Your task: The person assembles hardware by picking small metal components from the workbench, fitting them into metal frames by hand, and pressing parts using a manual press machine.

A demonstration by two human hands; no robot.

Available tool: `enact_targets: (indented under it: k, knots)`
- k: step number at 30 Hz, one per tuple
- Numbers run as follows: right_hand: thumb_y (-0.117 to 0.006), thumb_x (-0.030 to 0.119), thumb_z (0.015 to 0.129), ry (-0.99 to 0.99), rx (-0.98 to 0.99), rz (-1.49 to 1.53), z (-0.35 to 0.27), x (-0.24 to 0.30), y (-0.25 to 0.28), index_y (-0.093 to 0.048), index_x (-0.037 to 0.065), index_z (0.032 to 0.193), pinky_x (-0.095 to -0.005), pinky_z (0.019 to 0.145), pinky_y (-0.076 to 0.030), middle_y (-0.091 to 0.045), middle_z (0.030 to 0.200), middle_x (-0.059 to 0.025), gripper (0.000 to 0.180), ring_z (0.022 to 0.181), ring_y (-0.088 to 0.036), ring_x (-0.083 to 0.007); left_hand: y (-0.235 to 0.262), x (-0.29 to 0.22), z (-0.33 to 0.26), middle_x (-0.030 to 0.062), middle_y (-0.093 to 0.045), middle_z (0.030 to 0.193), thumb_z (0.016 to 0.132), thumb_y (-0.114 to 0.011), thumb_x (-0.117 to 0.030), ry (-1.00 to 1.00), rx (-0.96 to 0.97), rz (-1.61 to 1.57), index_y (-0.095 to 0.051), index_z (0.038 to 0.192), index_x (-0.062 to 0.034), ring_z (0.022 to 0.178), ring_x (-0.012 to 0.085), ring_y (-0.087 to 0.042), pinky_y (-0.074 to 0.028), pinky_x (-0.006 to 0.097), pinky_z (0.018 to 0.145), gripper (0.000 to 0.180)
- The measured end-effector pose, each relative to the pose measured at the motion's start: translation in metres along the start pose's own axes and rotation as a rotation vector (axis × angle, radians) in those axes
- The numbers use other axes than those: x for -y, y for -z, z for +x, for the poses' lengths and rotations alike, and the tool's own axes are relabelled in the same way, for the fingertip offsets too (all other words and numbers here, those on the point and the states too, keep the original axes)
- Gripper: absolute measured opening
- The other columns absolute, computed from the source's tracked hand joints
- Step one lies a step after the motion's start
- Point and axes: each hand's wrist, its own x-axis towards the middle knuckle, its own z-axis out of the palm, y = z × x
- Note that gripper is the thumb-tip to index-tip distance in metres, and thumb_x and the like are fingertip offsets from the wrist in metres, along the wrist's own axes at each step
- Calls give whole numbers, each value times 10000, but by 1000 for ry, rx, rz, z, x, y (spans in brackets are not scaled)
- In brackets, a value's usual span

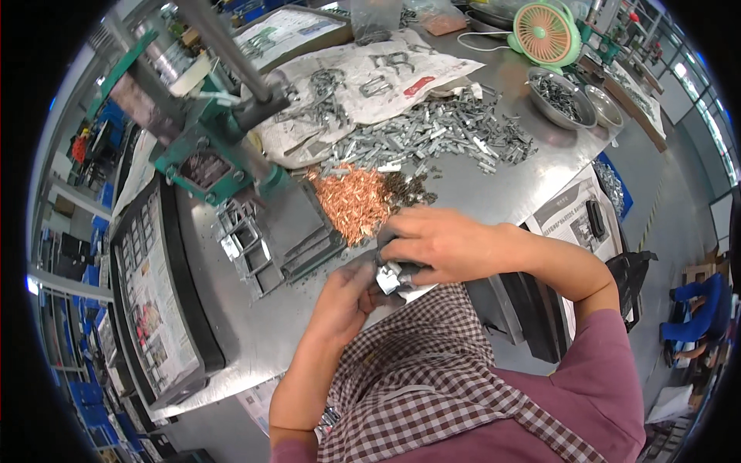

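Close to the table's near edge, my two hands meet around a small shiny metal part (388,279). My left hand (344,297) has its fingers curled against the part from the left. From the right, my right hand (440,245) closes its darkened fingertips on it, hiding much of its shape. Just beyond them lies a heap of small copper-coloured pieces (351,204), with a smaller pile of dark brown bits (409,190) beside it. Farther back, many grey metal pieces (432,131) are spread on the table.
A green hand press (208,154) stands at the left, with metal frames (245,245) by its base. A newspaper-lined black tray (193,309) lies at the left edge. Steel bowls (562,123) and a green fan (545,35) stand at the far right. White sacking (370,81) lies behind.
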Motion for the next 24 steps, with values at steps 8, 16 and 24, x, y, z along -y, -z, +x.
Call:
enact_targets:
  k: [8, 16, 24]
  knots:
    - [-643, 149, 673, -59, -81, -47, 13, -50, 34, -528, 10, 966, -387, 767, -416, -496, 903, -131, 345, 893, -504, -288, 3, 11, 14, 153, -598, 902, 743, -531, 75, 6, -79, 196, -495, 1077, 103, 772, 212, -602, -503, 302, 605, 337]
    - [-526, 201, 693, -708, -262, -390, 78, -230, 33, -627, 42, 779, -434, 634, -471, -611, 736, -166, 207, 722, -599, -338, 8, -7, 8, 187, -597, 859, 744, -583, 17, -187, -154, 217, -515, 997, 101, 761, 242, -599, -497, 324, 634, 275]
    - [-529, 91, 695, -417, -503, -241, 56, -217, 14, -532, 5, 947, -422, 643, -461, -568, 738, -196, 266, 733, -577, -344, -1, -5, -38, 125, -552, 746, 843, -448, -41, -307, -651, 1152, -550, 841, 93, 667, 211, -516, -421, 330, 557, 168]
